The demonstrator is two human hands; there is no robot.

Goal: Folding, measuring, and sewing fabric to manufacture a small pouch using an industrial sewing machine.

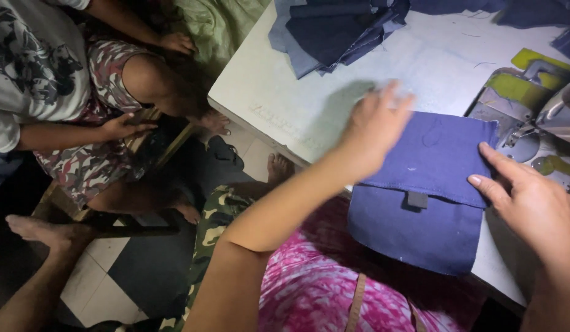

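On the table (279, 104), at its near edge, lies a blue pocket piece (429, 197). Flap folded down over the front, small dark tab (416, 200) at the flap's middle. Lower half of the piece hangs past the table edge toward your lap.

Your left hand (374, 129): open, fingers spread, palm flat on the flap's upper left corner and partly on the bare table beside it. Slightly blurred. Gripping nothing.

Your right hand (531, 200): open, fingers extended, fingertips touching the piece's right edge, about level with the flap's lower border. Pressing or steadying, not pinching as far as can be seen.

Just right of the piece: sewing machine (537, 104), grey metal with yellow-green patches, presser foot area close to the flap's upper right corner. Not touching the cloth that you can make out.

Far side of the table: pile of cut fabric (334, 31), dark blue and lighter blue-grey layers, well apart from your hands. More dark cloth (531, 12) at the top right.

Left of the table, on the floor side: other people seated, one in a patterned white shirt with a hand (122, 127) resting on a knee, bare feet on a black and white tiled floor (131, 270). Their hands are well apart from yours.

Your lap: pink and white patterned garment (315, 289).
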